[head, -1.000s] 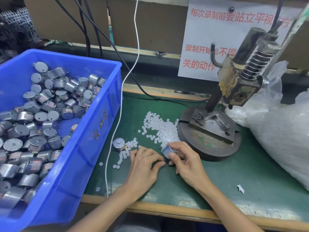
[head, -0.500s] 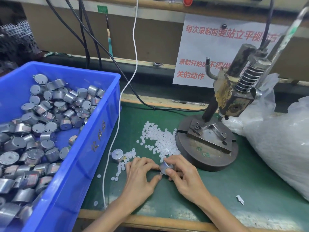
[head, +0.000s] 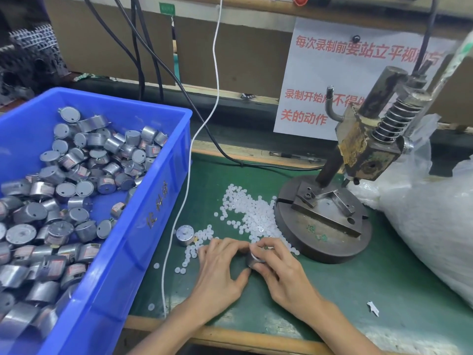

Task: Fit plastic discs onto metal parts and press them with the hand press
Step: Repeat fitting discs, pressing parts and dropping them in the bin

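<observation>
Head view is showing both grips meeting low over the green matted table [head: 358,290]. The right grip [head: 284,275] is curling its fingers and thumb round a small, smooth, cylindrical metal part [head: 252,260], lying on its side. The left grip [head: 220,267] is bending its fingertips over that part's flat end, with the thumb touching underneath; I cannot tell whether a disc is sitting between them. Just beyond both grips, small, round, translucent white plastic discs [head: 250,213] are lying scattered in a loose heap. Just beyond the left grip, a second metal cylinder [head: 184,234] is standing on end among the discs. Beyond the right grip and to its right, the hand press [head: 368,149] is standing on its round, worn steel base, showing a coiled spring. Left of the left grip, a glossy blue plastic crate [head: 122,252] is holding many grey cylinders. Well right of the right grip, a crinkled clear bag [head: 430,239] is lying.
</observation>
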Demonstrator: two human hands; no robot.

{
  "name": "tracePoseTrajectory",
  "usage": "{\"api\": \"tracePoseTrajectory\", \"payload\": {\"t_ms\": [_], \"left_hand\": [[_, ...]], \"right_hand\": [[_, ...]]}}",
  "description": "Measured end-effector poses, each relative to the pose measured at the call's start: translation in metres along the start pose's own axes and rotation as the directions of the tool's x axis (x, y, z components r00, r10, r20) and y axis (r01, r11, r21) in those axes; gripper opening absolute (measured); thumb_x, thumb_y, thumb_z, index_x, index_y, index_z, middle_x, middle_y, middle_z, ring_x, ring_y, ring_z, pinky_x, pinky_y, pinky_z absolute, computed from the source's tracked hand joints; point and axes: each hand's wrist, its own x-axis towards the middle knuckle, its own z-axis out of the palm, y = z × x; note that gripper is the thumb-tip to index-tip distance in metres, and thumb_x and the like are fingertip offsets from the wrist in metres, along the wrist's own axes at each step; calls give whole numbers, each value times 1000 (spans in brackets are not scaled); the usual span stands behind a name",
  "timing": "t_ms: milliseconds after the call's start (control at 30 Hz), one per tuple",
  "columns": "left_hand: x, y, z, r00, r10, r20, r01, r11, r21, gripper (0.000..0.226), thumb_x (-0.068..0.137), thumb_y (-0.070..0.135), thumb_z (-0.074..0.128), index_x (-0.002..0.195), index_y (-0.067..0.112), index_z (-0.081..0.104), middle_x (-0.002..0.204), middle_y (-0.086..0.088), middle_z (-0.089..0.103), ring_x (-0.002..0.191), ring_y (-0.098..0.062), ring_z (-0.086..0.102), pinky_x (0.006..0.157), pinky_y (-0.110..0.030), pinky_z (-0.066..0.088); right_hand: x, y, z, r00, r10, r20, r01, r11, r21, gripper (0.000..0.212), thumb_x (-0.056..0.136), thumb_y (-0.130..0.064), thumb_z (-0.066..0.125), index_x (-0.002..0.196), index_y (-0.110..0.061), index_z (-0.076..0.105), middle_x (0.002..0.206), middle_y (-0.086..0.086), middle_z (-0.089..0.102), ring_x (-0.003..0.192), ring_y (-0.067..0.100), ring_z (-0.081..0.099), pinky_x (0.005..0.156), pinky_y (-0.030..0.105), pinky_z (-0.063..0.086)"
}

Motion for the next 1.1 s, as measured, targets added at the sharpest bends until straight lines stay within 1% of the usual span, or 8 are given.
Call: {"api": "tracePoseTrajectory", "payload": {"t_ms": [100,300,533,667,733,833,967,1100], "left_hand": [[-1,1,-3,999,23,42,-20,997,-72,34,68,43,56,100,46,44,107,30,50,108,5,38,92,-16,19],[-1,3,-3,999,34,-16,-36,991,-126,30,74,59,49,98,40,52,104,28,53,106,5,41,92,-19,24],[-2,6,-4,999,31,22,-29,994,-101,53,64,28,51,115,41,41,115,28,47,112,7,36,96,-18,23],[1,11,1,970,244,-21,-245,969,-42,68,62,-1,61,120,31,46,121,14,54,115,0,44,96,-21,31],[14,19,3,941,339,1,-338,941,-24,67,66,-5,61,124,26,49,123,9,56,117,-3,45,97,-21,32],[44,41,10,901,434,3,-432,898,-77,58,70,-11,58,122,13,56,118,2,59,112,-8,50,97,-22,37],[80,77,31,926,377,30,-369,918,-143,38,77,16,70,113,15,60,102,6,64,89,-5,52,81,-29,48],[117,94,52,958,276,-75,-266,957,120,39,72,42,76,98,16,67,97,2,61,90,-18,45,79,-28,39]], "right_hand": [[-1,1,0,998,-54,32,57,996,-69,29,93,-13,46,121,-16,48,110,13,53,69,14,56,62,28,52],[-1,2,0,993,-88,82,95,992,-81,31,91,-10,45,122,-12,46,110,18,54,67,16,56,60,26,51],[-1,1,2,993,-75,94,86,989,-119,31,86,-1,58,115,-9,52,108,17,56,66,20,58,60,27,52],[-1,-1,-1,991,137,1,-137,988,71,11,91,-10,57,100,-7,62,93,1,60,76,8,56,68,21,45],[-1,-4,-9,951,306,-31,-282,908,311,6,94,-19,57,97,-15,58,73,-6,63,64,4,57,59,20,45],[1,-6,-32,861,500,-92,-369,739,563,24,89,-41,53,93,-17,51,58,-4,58,45,10,50,43,23,42],[13,14,-75,708,696,-119,-474,594,650,32,92,-44,45,86,-13,48,58,4,56,42,16,49,36,24,38],[12,35,-101,633,748,-198,-535,608,587,9,100,-24,44,93,-19,46,57,1,61,42,16,52,34,23,38]]}}
